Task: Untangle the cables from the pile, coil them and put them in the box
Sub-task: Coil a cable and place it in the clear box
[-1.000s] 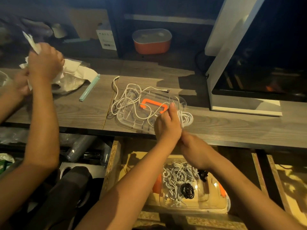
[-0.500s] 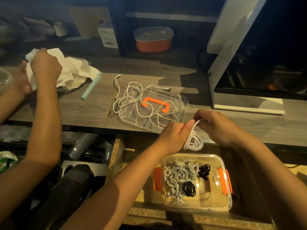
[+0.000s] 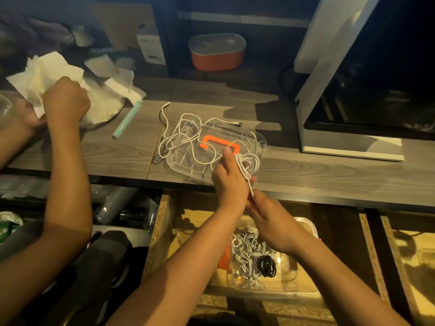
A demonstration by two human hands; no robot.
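Observation:
A loose tangle of white cable [image 3: 186, 135] lies across a clear lid [image 3: 179, 161] with an orange handle on the wooden desk. My left hand [image 3: 229, 182] grips a small white coil [image 3: 250, 161] over the lid's near right corner. Just below it, my right hand [image 3: 270, 220] pinches the coil's free tail. Under the desk an open drawer holds the clear box [image 3: 303, 274]. Inside it lie several coiled white cables [image 3: 244, 255] and a black coil [image 3: 266, 265].
At the left, another person's hands [image 3: 66, 100] handle crumpled white paper [image 3: 40, 74]. A teal stick [image 3: 127, 120] lies beside it. A white-framed appliance [image 3: 348, 147] stands on the right of the desk, and an orange container [image 3: 216, 57] sits on the back shelf.
My left hand has lifted the coil from the desk edge up over the lid. My right hand has dropped below it and now holds the cable tail. The other person's hands moved lower.

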